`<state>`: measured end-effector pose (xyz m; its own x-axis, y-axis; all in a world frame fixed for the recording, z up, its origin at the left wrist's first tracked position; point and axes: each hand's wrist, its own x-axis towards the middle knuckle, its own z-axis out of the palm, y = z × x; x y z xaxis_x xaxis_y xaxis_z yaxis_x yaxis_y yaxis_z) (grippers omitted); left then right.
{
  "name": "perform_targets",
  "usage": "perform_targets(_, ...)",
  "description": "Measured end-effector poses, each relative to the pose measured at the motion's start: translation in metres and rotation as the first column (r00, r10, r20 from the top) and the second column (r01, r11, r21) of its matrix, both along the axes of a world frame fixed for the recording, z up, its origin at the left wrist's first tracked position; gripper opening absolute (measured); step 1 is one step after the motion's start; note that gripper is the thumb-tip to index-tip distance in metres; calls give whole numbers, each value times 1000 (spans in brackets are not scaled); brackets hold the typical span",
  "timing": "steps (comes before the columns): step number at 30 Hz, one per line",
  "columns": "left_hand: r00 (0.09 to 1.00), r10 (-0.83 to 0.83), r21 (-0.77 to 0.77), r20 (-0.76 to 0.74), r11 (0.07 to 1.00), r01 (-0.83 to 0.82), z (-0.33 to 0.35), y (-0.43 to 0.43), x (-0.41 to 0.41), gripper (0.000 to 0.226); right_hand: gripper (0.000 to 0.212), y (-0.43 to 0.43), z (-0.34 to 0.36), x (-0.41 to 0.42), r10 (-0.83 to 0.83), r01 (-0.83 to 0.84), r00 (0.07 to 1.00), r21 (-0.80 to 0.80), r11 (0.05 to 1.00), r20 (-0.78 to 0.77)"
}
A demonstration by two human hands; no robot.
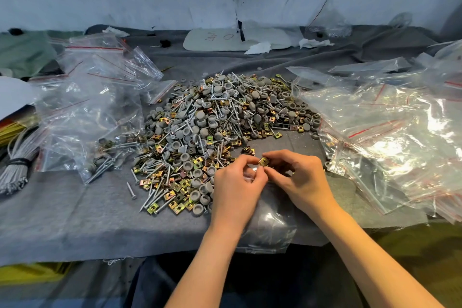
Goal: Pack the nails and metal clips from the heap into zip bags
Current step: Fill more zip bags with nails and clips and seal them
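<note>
A big heap [212, 127] of grey-capped nails, grey caps and brass-coloured metal clips covers the middle of the grey cloth. In front of it lies a clear zip bag [270, 222] with its mouth up at my hands. My left hand [237, 182] pinches the bag's mouth edge. My right hand [297, 175] pinches a brass clip [263, 161] right at the bag's opening. Both hands meet just below the heap's near edge.
Filled zip bags [100, 132] with nails and clips pile up at the left. A stack of clear zip bags [390, 137] spreads at the right. Grey wire bundles [17, 165] lie at the far left. The table's front edge [100, 255] runs close below my hands.
</note>
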<state>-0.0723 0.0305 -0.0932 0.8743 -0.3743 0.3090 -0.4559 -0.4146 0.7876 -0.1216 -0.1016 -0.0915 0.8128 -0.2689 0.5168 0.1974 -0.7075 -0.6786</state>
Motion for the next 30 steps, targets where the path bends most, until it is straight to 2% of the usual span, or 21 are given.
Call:
perform_targets(6,997,-22,11,71,1000,22,4,0,-4,16,23,-1,1,-2,39,-40,998,-21,999,-40)
perform_targets(14,990,-50,57,132,997,43,2,-2,-6,14,16,-5,2,-6,80,-47,987,231,972,-136)
perform_targets(21,990,-67,69,124,996,58,1,-2,-7,11,18,-10,6,-4,167,-85,966,370,925,-195)
perform_targets(30,996,-54,20,77,998,52,2,-2,-4,2,19,-14,4,-3,213,-102,952,430,897,-219)
